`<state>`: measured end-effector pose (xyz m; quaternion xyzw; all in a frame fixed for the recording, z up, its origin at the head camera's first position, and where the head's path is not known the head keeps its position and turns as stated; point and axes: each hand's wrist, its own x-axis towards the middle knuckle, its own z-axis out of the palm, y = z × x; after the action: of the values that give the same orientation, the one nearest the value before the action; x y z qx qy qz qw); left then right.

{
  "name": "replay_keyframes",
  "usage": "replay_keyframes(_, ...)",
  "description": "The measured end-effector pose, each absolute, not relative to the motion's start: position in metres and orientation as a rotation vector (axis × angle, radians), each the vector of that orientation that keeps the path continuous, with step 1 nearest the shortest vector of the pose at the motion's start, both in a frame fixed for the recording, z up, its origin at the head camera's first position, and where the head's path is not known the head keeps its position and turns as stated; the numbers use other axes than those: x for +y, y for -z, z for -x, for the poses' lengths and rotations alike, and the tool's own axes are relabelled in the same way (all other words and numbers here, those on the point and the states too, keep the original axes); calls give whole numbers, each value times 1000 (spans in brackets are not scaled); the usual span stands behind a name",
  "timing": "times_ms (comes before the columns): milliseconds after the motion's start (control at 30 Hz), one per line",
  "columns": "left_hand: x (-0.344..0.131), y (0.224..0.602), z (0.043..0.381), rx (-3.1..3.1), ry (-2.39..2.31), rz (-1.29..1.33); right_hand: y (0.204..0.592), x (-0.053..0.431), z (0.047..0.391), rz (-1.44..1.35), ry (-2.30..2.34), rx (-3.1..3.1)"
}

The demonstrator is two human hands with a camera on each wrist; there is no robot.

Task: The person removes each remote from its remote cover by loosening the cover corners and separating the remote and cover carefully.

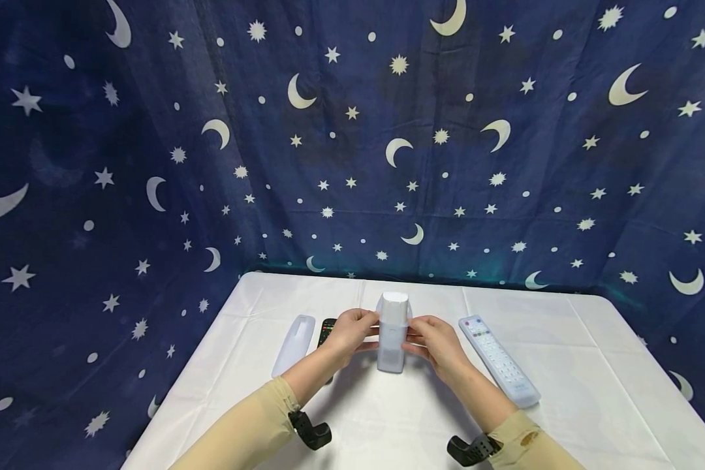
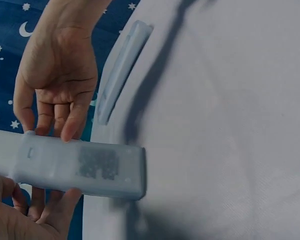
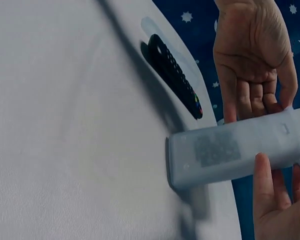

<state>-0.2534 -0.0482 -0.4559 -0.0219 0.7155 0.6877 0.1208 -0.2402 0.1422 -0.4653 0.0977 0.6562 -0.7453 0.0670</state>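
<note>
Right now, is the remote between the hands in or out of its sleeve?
Partly in: the white remote shows bare on top, while the translucent sleeve surrounds its lower part.

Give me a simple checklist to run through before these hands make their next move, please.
1. Left hand holding the translucent cover: ok, its fingers are at one side.
2. Right hand holding it too: ok, on the opposite side.
3. White device fully enclosed: not ok, its top shows above the cover's front edge.
4. Cover's lower end resting on the table: cannot tell; contact is unclear.
5. Black remote clear of the left arm: cannot tell, the arm hides part of it.
6. Covered remote on the right clear of the held cover: ok, they lie apart.
</note>
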Motion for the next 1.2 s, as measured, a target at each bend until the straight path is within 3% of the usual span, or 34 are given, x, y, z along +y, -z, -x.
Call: replay_keyframes(1200, -54, 487, 246, 2355, -1819, -13, 493, 138, 232, -328, 2181, 1968)
